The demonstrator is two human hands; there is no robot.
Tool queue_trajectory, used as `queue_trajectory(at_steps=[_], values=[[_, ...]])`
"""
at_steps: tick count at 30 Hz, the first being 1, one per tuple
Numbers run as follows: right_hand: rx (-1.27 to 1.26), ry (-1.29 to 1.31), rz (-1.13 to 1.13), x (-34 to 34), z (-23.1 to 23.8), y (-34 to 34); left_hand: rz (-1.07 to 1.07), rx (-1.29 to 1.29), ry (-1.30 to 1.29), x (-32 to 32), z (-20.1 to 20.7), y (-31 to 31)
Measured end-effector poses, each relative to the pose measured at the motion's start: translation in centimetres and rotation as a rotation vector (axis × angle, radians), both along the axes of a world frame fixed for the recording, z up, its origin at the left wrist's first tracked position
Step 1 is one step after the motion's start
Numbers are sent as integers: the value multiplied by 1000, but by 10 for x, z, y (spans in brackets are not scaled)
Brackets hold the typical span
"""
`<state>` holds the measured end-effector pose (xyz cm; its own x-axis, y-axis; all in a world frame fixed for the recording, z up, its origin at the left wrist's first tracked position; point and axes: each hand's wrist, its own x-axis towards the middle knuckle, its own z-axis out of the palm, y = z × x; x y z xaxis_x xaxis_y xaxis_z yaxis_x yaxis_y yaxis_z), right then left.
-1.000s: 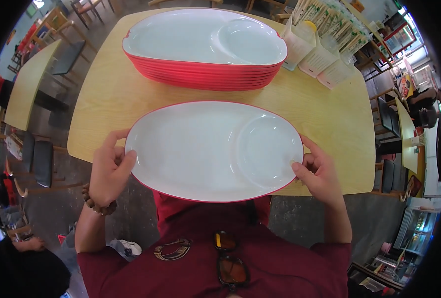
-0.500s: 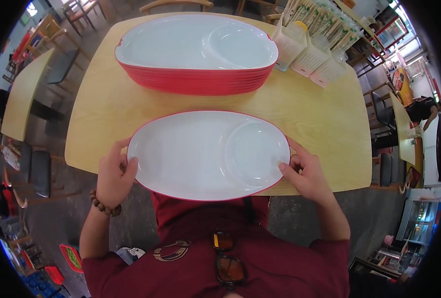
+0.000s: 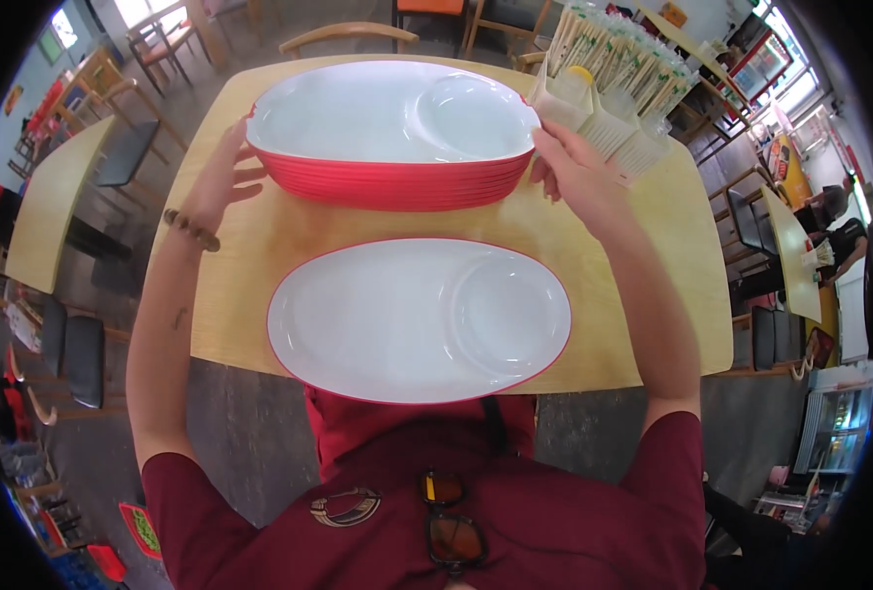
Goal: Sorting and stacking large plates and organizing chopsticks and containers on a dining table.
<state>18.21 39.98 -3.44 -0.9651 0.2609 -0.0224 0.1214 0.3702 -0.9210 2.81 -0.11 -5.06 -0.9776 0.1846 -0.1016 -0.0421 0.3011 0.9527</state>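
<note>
A stack of long oval plates [image 3: 397, 182], white inside and red outside, stands at the far side of the table. Its top plate [image 3: 338, 113] has a round compartment at the right end. My left hand [image 3: 225, 177] is at the stack's left end, fingers spread, some beside the red sides. At the right end, my right hand [image 3: 579, 175] has fingertips by the top rim and others hanging lower, apart; a firm grip is not visible. Nearer me lies a single oval plate [image 3: 367, 315] of the same kind, untouched, its near edge at the table's front.
Beneath everything is a light wooden table [image 3: 643, 295]. Clear holders [image 3: 608, 113] of wrapped chopsticks stand at its back right corner, close to my right hand. A chair [image 3: 348, 39] is behind the table; other tables and chairs stand to both sides.
Both hands have let go of the near plate and reached forward to the two ends of the stack. The near plate now rests alone on the table.
</note>
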Motion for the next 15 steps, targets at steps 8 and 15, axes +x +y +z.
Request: queue_trajectory(at_steps=[8, 15], values=[[25, 104, 0, -14, -18, 6, -69, -26, 11, -1, -4, 17], [16, 138, -54, -11, -16, 18, -91, -198, 89, 13, 9, 24]])
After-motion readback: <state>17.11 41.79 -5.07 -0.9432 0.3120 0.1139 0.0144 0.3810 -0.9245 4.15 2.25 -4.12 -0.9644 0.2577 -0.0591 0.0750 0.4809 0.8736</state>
